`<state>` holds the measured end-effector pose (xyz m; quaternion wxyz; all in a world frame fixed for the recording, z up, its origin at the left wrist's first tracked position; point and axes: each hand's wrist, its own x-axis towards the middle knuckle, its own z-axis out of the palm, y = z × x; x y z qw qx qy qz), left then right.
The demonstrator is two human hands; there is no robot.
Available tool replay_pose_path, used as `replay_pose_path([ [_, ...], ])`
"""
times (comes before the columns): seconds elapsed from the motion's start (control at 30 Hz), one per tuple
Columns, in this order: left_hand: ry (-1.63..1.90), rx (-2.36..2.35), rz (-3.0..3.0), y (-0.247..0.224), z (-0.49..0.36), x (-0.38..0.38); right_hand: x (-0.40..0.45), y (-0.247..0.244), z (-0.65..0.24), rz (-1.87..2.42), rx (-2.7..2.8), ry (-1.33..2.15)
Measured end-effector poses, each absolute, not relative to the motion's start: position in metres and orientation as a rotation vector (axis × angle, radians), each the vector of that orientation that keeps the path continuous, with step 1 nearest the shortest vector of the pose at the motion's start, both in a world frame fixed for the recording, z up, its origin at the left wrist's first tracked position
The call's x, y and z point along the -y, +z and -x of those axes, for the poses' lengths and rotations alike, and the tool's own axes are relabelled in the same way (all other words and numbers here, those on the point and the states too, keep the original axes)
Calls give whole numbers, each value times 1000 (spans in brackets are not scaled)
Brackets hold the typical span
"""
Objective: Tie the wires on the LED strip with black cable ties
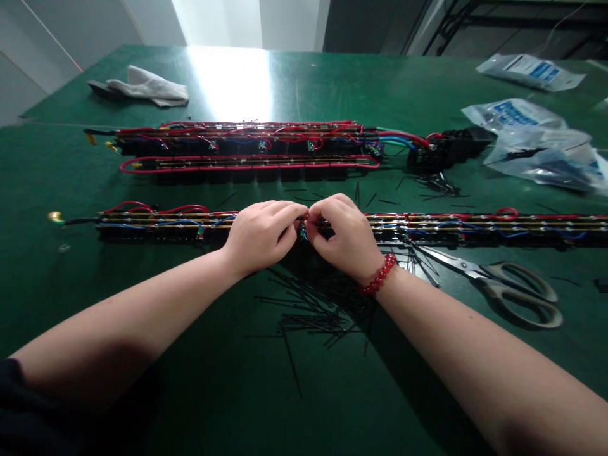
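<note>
A long black wired strip (427, 223) with red and blue wires and brass-coloured rails runs across the green table. Over its middle, my left hand (263, 234) has its thumb and index finger pinched together. My right hand (344, 235), with a red bead bracelet (379, 273) at the wrist, pinches at the same spot, its fingertips almost meeting the left ones. Whatever the fingertips hold is too small to make out. Just below the hands lies a loose pile of thin black cable ties (316, 310).
Scissors (494, 282) lie right of my right hand. Behind are two bundled wired strips (237, 142) with a black connector (441, 149). Plastic bags (546, 139) sit at the right, a grey-white cloth glove (152, 87) at the back left.
</note>
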<state>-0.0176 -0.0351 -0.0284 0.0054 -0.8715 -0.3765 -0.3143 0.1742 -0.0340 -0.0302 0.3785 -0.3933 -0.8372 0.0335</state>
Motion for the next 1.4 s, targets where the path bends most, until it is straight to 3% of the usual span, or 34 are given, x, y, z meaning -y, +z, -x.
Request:
replay_pose_path([
  [1.4, -724, 1280, 2691, -26, 16, 35, 34, -30, -173, 998, 2161, 104],
])
